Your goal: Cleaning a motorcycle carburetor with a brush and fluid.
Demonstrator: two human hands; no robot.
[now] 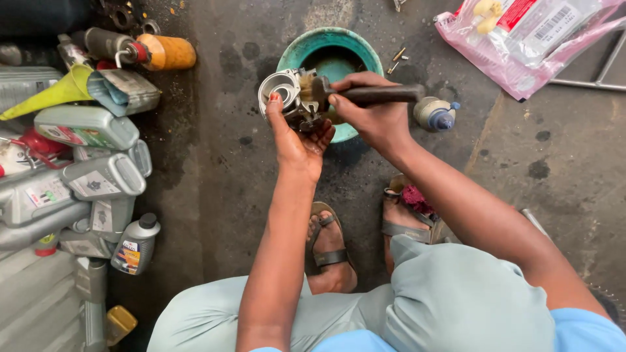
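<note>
floor (215,195): oil-stained, filling the frame | jugs (85,169): grey, lying heaped at left edge | basin (355,49): green, sitting top centre | left hand (297,140): I'm gripping the metal part (287,94) over the basin's near rim | right hand (372,107): I'm clenching the brush (365,94), its bristles touching the part

— What is the person wearing?
— A light blue top (587,332) at the lower right edge, and pale grey-green trousers (450,303) across the bottom.
— Sleeves?
— Both forearms are bare.
— Footwear?
— Brown strapped sandals (329,255) at lower centre; the other sandal (404,225) has grey straps.
</note>
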